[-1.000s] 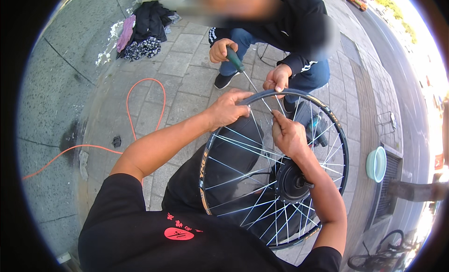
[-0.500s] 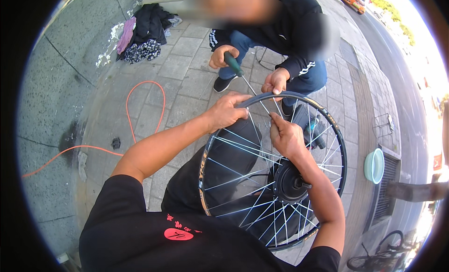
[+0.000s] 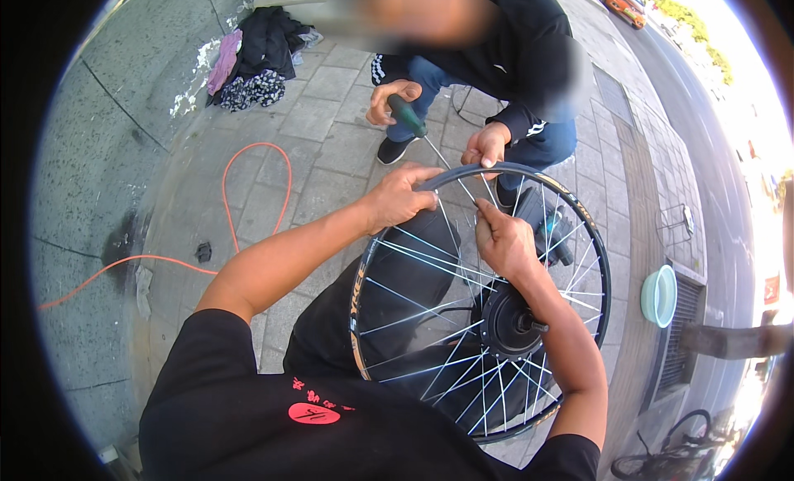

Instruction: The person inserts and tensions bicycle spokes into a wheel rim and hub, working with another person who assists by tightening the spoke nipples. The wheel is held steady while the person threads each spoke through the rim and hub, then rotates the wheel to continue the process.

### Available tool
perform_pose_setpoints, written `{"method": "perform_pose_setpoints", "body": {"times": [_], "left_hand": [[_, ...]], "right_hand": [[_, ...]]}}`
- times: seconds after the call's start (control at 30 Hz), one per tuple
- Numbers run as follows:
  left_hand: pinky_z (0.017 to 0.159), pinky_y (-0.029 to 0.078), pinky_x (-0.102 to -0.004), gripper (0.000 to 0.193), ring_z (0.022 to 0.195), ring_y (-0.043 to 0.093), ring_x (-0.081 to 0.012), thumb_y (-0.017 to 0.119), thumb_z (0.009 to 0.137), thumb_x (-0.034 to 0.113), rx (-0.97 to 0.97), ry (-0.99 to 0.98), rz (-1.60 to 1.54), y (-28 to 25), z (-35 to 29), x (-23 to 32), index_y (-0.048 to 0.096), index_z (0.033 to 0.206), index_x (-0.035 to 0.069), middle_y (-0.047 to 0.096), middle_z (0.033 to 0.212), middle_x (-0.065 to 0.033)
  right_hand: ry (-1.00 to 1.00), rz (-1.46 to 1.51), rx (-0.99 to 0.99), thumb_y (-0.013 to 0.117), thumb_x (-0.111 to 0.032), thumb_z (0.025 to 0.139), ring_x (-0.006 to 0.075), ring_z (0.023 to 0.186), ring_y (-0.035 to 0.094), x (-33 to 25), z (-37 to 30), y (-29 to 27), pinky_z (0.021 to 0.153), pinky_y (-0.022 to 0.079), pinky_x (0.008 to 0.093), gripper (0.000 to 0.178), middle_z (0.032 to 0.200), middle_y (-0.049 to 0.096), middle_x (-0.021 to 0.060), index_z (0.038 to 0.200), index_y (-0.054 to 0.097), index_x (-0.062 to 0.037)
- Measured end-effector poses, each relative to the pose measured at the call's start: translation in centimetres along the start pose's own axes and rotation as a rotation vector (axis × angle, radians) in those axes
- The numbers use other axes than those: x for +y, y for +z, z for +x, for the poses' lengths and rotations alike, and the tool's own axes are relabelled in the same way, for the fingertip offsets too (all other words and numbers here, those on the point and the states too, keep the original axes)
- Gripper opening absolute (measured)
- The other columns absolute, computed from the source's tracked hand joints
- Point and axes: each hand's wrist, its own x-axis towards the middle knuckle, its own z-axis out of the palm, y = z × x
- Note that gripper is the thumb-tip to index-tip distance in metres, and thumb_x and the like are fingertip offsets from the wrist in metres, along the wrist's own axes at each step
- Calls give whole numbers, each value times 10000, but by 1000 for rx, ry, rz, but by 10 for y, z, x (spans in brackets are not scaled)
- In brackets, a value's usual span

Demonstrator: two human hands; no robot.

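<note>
A spoked wheel [image 3: 355, 320] with a black rim and a large black hub motor [image 3: 508, 322] leans upright over my lap. My left hand [image 3: 402, 200] grips the rim at its upper left, thumb on the inner side. Inside the wheel, my right hand [image 3: 506, 239] is closed on a spoke close to the top of the rim. Across from me, a co-worker's hand [image 3: 389, 100] is loosely around a green-handled screwdriver [image 3: 407, 115], whose shaft reaches to the rim between my hands. Their other hand [image 3: 488, 144] holds the rim's top.
An orange hose [image 3: 289, 187] loops over the paving at left, below piled dark clothing [image 3: 263, 55] by the wall. A dark power tool with teal parts [image 3: 556, 233] lies behind the wheel. At right are a pale green basin [image 3: 659, 296] and a drain grate [image 3: 680, 340].
The co-worker's fingers have loosened and spread on the screwdriver, and its handle has shifted slightly left and down. My hands keep their holds.
</note>
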Motion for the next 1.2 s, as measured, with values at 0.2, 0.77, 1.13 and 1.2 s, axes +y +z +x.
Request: {"method": "perform_pose_setpoints", "body": {"times": [0.2, 0.77, 1.13, 1.2], "left_hand": [[948, 569, -296, 477, 1041, 697, -141, 721, 970, 91, 1, 18, 14, 0, 0, -1, 693, 1443, 37, 535, 1355, -92], [948, 581, -300, 425, 991, 711, -143, 639, 1079, 113, -18, 41, 60, 5, 8, -5, 634, 1490, 5, 491, 1392, -103], [943, 557, -327, 431, 1024, 692, -180, 725, 1017, 196, 69, 146, 193, 4, 15, -19, 703, 1402, 3, 607, 1262, -113], [988, 549, -367, 422, 1102, 694, -247, 746, 997, 210, 98, 182, 251, 1, 20, -25, 722, 1377, 29, 624, 1243, -145]], "right_hand": [[1, 1, -6, 657, -104, 968, 431, 735, 744, -1, 0, -1, 685, 585, 517, 319, 818, 733, 256, 1270, 729, -29], [125, 137, -82, 630, -84, 963, 458, 782, 747, 2, -4, -15, 724, 588, 489, 348, 811, 703, 305, 1283, 744, -10], [382, 159, -43, 648, -167, 1020, 267, 813, 761, 11, -12, -72, 770, 588, 404, 305, 887, 761, 234, 1200, 765, 50], [444, 145, 24, 653, -186, 1033, 130, 765, 685, 23, -15, -93, 716, 559, 339, 306, 827, 749, 106, 1195, 776, 43]]}}
